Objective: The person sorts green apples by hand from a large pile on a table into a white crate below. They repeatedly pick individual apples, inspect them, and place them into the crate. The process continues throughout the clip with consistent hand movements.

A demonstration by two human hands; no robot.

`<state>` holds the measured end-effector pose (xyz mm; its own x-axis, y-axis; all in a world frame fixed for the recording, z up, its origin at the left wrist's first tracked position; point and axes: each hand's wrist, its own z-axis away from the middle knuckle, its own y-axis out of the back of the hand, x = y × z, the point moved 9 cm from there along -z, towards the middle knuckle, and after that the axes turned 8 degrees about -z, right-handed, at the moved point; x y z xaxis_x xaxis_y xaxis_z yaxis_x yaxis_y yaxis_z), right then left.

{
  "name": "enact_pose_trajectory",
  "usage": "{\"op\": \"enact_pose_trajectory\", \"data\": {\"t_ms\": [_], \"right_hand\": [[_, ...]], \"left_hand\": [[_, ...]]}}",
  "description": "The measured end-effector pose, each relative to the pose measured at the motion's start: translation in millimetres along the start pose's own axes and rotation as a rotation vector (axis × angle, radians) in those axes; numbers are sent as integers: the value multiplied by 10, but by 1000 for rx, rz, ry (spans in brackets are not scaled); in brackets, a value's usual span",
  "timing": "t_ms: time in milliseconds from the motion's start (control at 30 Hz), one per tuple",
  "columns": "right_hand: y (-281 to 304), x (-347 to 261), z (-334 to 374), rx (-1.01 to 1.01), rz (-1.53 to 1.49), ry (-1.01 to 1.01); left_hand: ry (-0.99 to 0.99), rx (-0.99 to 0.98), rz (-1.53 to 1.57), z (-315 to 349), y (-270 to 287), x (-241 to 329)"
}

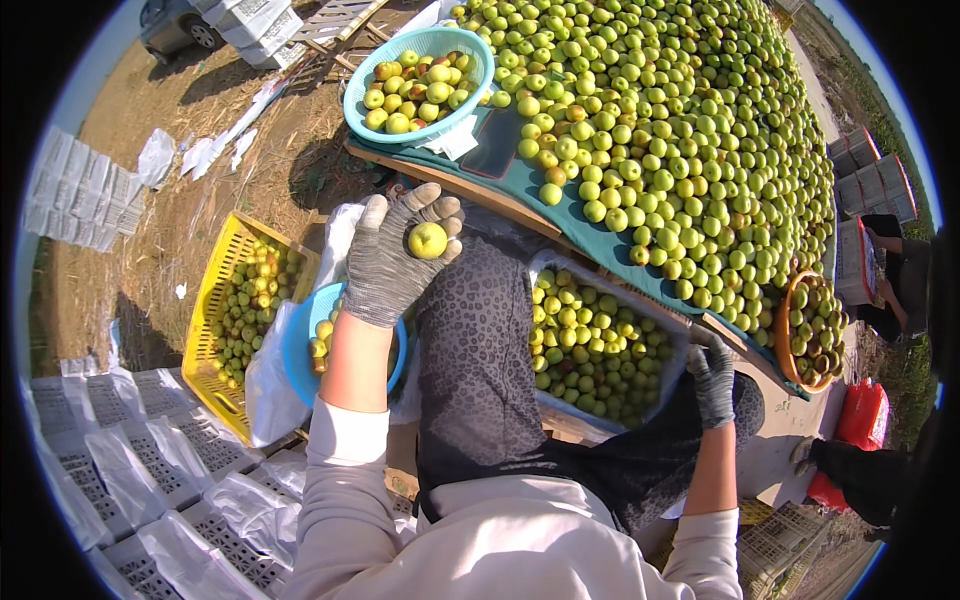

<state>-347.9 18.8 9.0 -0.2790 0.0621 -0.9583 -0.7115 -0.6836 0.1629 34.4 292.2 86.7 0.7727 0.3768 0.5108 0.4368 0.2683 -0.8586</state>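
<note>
My left hand (392,262), in a grey knit glove with bare-looking fingertips, is raised above the blue basin. A single yellow-green jujube (428,240) lies against its fingers, which are bent around it. The blue basin (296,345) below, partly hidden by my forearm, has more jujubes in it. My right hand (712,385), gloved too, is by the table edge and the right corner of the plastic-lined crate (545,262). Its fingers are curled, and whatever they hold is hidden. Jujubes fill that crate between my legs and the table.
A large heap of green jujubes (660,130) covers the table's green cloth (482,178). A light-blue basket (470,45) and an orange basket (786,330) hold more. To my left are a yellow crate (200,335) and white crates (85,185). Another person (905,280) is at the right.
</note>
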Motion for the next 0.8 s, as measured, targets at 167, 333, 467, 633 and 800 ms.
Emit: {"op": "enact_pose_trajectory", "data": {"t_ms": [167, 333, 467, 633, 800], "right_hand": [[190, 52, 134, 66, 4, 26], [332, 170, 203, 122, -13, 68], [327, 280, 150, 124, -36, -34], [229, 80, 118, 103, 16, 133], [195, 146, 83, 96, 22, 20]], "left_hand": [[-18, 71, -95, -143, -205, -221], [39, 180, -310, -291, 80, -402], [-19, 477, -534, -694, 573, -32], [-109, 768, -558, -1028, 886, 506], [-16, 536, -598, -1235, 432, -53]]}}
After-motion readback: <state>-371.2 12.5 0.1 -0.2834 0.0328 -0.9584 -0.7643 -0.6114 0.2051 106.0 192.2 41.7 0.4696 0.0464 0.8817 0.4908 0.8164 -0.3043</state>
